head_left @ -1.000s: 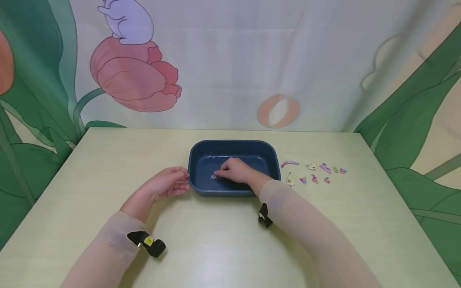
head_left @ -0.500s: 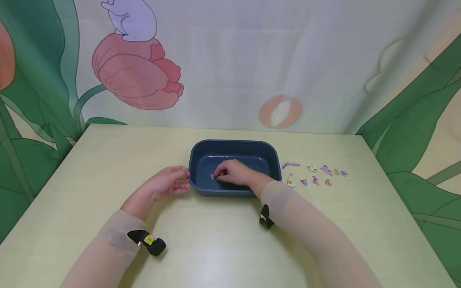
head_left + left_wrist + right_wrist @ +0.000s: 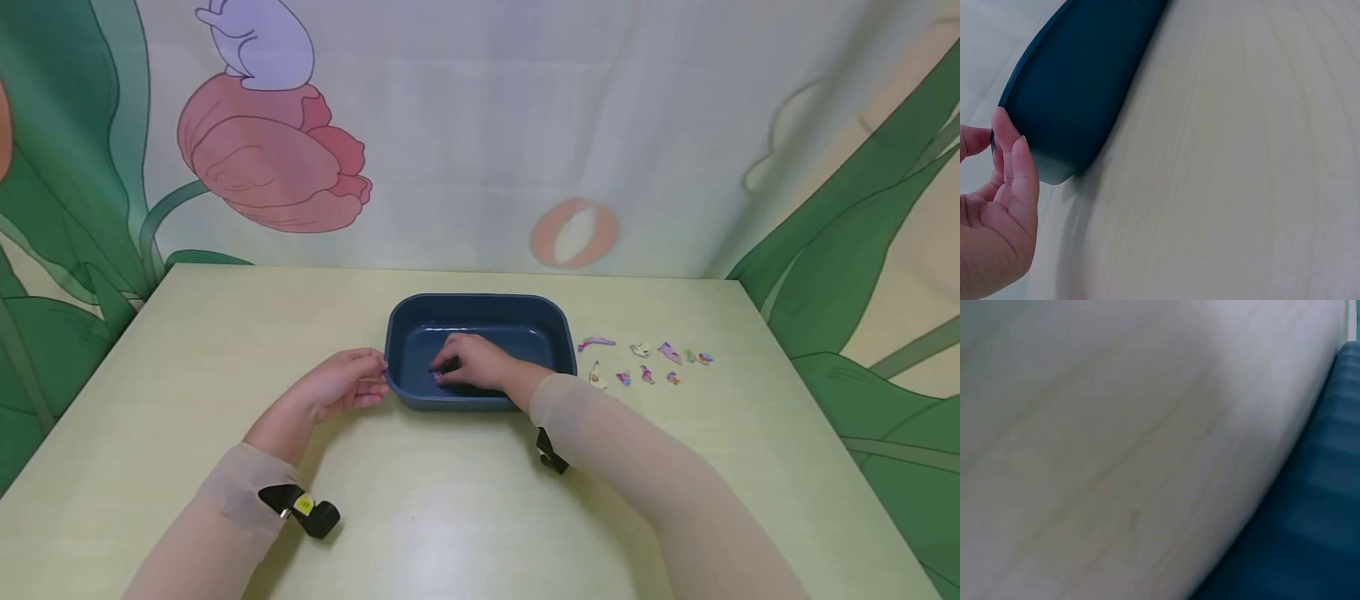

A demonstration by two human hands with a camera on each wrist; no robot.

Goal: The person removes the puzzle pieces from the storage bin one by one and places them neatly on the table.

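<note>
A dark blue rectangular basin [image 3: 480, 402] stands on the table. My left hand [image 3: 348, 383] is at its left end; in the left wrist view the thumb and a fingertip of that hand [image 3: 1007, 194] pinch the basin's rim [image 3: 1019, 69]. My right hand [image 3: 476, 362] reaches inside over the basin's right front edge. At the thumb and curled forefinger of this hand is a small pink and purple cutout [image 3: 437, 377], like a sticker, partly hidden by them. Only the basin's outer wall [image 3: 1310, 506] and the tabletop show in the right wrist view, without the hand.
Right of the basin lie several small colourful cutouts in two loose rows, among them a long pink one [image 3: 597, 342], a purple one [image 3: 670, 353] and a yellowish one [image 3: 596, 377]. Behind the pale wooden table [image 3: 450, 500] hangs a printed curtain [image 3: 450, 150].
My right hand has shifted slightly left in the basin, and its thumb and forefinger have come over the small cutout. The left hand keeps its place at the rim. The head view has shifted slightly.
</note>
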